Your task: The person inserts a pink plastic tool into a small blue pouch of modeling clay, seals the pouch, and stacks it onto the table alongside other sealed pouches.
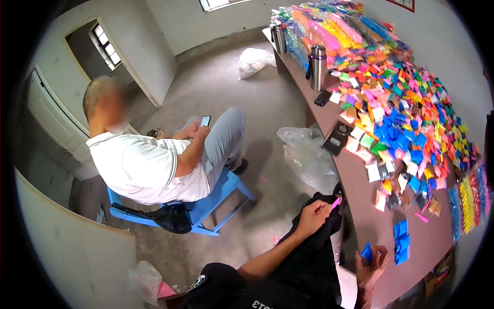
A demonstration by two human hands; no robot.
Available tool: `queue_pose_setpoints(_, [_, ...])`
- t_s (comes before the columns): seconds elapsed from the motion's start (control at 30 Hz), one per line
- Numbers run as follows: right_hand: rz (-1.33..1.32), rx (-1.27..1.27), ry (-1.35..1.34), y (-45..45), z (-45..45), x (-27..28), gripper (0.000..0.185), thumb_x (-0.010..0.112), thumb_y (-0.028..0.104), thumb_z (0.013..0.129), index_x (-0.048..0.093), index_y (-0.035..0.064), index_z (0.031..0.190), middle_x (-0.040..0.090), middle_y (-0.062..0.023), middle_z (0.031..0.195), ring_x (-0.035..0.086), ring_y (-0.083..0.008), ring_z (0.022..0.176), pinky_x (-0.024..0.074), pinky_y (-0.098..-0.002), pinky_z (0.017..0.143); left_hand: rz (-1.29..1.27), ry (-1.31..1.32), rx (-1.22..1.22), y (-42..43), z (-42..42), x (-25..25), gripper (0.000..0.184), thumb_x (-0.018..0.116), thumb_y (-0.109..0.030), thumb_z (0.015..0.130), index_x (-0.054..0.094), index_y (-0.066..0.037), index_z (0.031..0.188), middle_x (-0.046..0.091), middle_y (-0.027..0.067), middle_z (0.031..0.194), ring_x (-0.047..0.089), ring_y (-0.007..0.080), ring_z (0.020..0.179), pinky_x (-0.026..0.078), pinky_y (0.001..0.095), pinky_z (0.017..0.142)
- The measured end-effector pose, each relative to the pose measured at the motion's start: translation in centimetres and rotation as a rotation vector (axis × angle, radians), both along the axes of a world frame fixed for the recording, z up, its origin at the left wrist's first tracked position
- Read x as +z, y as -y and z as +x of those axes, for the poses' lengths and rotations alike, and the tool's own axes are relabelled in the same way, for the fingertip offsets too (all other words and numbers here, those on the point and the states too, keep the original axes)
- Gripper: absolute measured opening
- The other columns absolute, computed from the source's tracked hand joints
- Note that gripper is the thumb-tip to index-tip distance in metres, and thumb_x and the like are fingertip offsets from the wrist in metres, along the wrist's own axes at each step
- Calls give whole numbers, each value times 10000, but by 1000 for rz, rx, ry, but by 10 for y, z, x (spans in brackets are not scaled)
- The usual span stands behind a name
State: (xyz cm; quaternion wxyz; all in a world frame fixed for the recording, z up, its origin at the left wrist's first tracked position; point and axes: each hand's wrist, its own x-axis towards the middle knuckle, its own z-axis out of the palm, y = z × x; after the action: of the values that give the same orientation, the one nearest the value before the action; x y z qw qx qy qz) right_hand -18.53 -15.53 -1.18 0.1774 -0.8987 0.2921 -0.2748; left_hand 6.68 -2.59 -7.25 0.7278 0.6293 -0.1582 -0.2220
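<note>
- Left hand [315, 219]: gripping a pink stick [336, 202] in bent fingers, its tip jutting out ahead of them.
- Right hand [374, 263]: pinching, it seems to me, one blue packet [366, 253] on its thumb side, near the table [373, 221] edge.
- Row of blue packets [402, 242]: lying just right of the right hand, not touching.
- Packet heap [411, 118], mixed colours: spreading well ahead of both hands.
- Step, I am judging: handling a single packet.
- Next move: probably calling for a steady, light pinch.
</note>
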Motion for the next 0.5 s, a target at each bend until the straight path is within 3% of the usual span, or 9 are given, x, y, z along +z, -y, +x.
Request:
queue_pose_setpoints(0.13, [-86, 53, -13, 4, 6, 1, 549, 870, 80, 619, 624, 67, 1110, 556, -182, 1098, 549, -402, 1061, 480, -522, 887, 25, 25, 0, 5, 9, -14, 157, 666, -180, 989, 660, -26, 961, 621, -32, 778, 551, 35, 651, 442, 209, 581])
queue_pose_setpoints(0.2, [83, 119, 39, 5, 4, 4, 436, 800, 72, 767, 631, 19, 1166, 598, -187, 1132, 590, -360, 1076, 502, -467, 905, 37, 47, 17, 8, 15, -23, 181, 677, -207, 988, 664, -28, 965, 622, -31, 773, 547, 35, 642, 438, 210, 569])
queue_pose_setpoints(0.23, [89, 128, 42, 11, -1, -10, 436, 800, 72, 767, 631, 19, 1166, 598, -187, 1132, 590, -360, 1076, 502, -467, 905, 60, 28, 12, 7, 16, -16, 191, 680, -218, 987, 666, -29, 966, 621, -30, 767, 543, 36, 630, 434, 213, 556])
queue_pose_setpoints(0.3, [-144, 114, 72, 23, -4, -31, 490, 776, 428, 867, 662, 51, 1157, 675, -165, 1068, 651, -398, 984, 559, -528, 887, 96, -36, 15, 5, 15, 0, 192, 676, -215, 988, 666, -28, 944, 597, -47, 737, 516, 25, 623, 414, 209, 559])
queue_pose_setpoints(0.33, [-81, 18, 9, 13, 6, -6, 366, 767, 312, 895, 674, 8, 1076, 675, -187, 1044, 651, -403, 946, 565, -509, 819, 124, -100, 9, 7, 16, 6, 196, 672, -211, 988, 666, -27, 922, 572, -65, 707, 489, 13, 616, 394, 205, 563])
queue_pose_setpoints(0.4, [-87, 108, 92, 27, 0, -40, 357, 780, 294, 884, 672, 5, 1063, 672, -189, 1043, 649, -410, 947, 565, -508, 815, 140, -105, 12, 11, 17, 10, 200, 674, -220, 988, 666, -32, 921, 574, -62, 702, 495, 15, 607, 396, 207, 554])
queue_pose_setpoints(0.5, [37, 233, 156, 26, -7, -39, 349, 812, 268, 859, 667, 8, 1042, 664, -195, 1049, 646, -422, 962, 566, -514, 821, 170, -143, 1, 17, 14, 15, 201, 676, -225, 988, 665, -36, 923, 577, -59, 698, 504, 19, 590, 403, 209, 541])
